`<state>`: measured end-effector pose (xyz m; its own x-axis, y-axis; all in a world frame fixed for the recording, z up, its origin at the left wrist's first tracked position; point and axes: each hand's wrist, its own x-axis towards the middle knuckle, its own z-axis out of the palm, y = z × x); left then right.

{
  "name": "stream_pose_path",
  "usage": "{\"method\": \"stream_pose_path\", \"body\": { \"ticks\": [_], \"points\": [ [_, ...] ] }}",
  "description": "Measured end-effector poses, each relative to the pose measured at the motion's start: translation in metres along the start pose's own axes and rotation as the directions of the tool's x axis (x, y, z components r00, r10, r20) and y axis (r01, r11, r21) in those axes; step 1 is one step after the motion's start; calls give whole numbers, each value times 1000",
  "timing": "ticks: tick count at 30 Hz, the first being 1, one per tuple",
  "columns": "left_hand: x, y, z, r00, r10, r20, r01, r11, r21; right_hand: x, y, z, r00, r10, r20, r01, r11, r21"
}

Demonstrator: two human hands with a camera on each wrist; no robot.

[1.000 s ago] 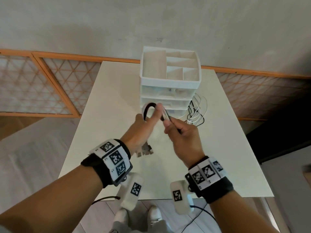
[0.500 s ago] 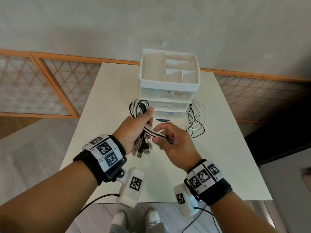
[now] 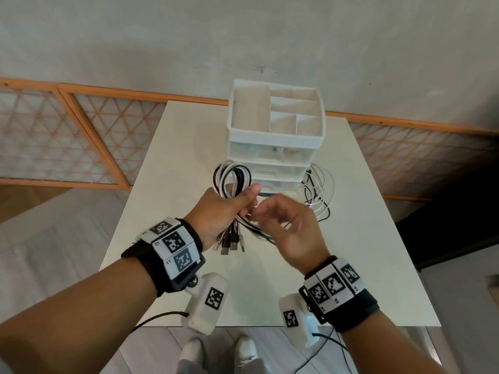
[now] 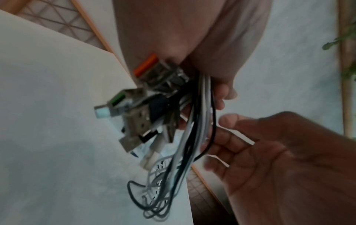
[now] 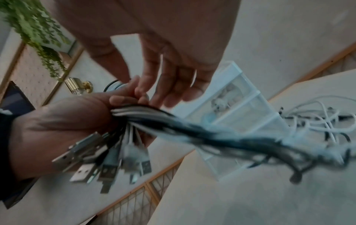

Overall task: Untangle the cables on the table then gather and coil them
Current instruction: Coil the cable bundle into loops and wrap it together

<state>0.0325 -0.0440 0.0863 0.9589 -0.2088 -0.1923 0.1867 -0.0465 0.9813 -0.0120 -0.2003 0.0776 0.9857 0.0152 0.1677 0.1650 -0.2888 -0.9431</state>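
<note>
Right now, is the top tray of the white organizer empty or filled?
Empty. The head view shows the top tray of the drawer organizer with bare white compartments and nothing lying in them.

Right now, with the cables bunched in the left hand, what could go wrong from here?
1. The right hand is open beside the cable bundle, so only the left hand holds it; strands could slip from that grip.
2. The trailing ends run into the loose cables lying by the drawer unit, so pulling may snag or drag them.

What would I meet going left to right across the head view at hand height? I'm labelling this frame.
left hand gripping the cable bundle → right hand → loose cables lying on the table.
</note>
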Motion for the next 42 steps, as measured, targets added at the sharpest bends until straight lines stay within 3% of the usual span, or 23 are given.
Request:
{"method": "stream_pose_path", "body": {
  "ticks": [2,3,5,7,12,20,21,23,25,27,28,29,32,35,37,39,42],
  "points": [
    [0,6,-2,999,11,47,-14,998,59,11,-12,-7,990,-87,-113,74,991,-115],
    [1,7,-2,998,5,69,-12,995,100,17,-18,-10,984,-155,-85,138,974,-183],
    [0,8,-2,993,-9,120,-12,984,179,25,-29,-11,962,-259,86,272,935,-227],
    [-1,9,-2,981,-19,194,-29,970,240,28,-38,-12,936,-280,215,324,922,-210],
    [-12,13,-1,959,-88,268,-7,943,332,45,-43,-17,921,-278,274,374,827,-420],
    [-14,2,0,982,18,187,-70,959,276,47,-38,-10,957,-225,184,291,767,-572],
    [-14,0,0,986,21,163,-65,960,271,47,-36,-9,966,-216,145,260,797,-545],
    [-14,2,-3,991,11,130,-39,976,213,47,-32,-10,987,-89,133,127,943,-309],
    [-13,8,-7,991,26,132,-43,990,135,42,-23,-13,933,64,355,-45,997,-59],
    [-12,18,-11,988,58,146,-69,995,72,30,-7,-9,797,179,577,-117,983,-143],
    [-12,23,-12,987,61,151,-66,997,30,23,3,-5,749,249,614,-122,963,-242],
    [-12,28,-13,986,56,159,-54,998,-21,17,14,0,749,328,576,-110,919,-380],
    [-15,37,-15,978,-14,210,28,997,-65,15,45,1,861,400,316,-56,691,-721],
    [-16,26,-18,952,-191,240,162,977,136,23,45,-11,913,392,114,-129,541,-831],
    [-16,13,-18,945,-280,171,206,913,353,32,37,-22,933,357,42,-131,448,-885],
    [-14,2,-16,954,-276,116,186,851,491,39,27,-30,951,307,-32,-164,415,-895],
    [-11,-8,-10,969,-230,87,112,727,677,44,9,-32,958,278,-70,-198,465,-863]
  ]
}}
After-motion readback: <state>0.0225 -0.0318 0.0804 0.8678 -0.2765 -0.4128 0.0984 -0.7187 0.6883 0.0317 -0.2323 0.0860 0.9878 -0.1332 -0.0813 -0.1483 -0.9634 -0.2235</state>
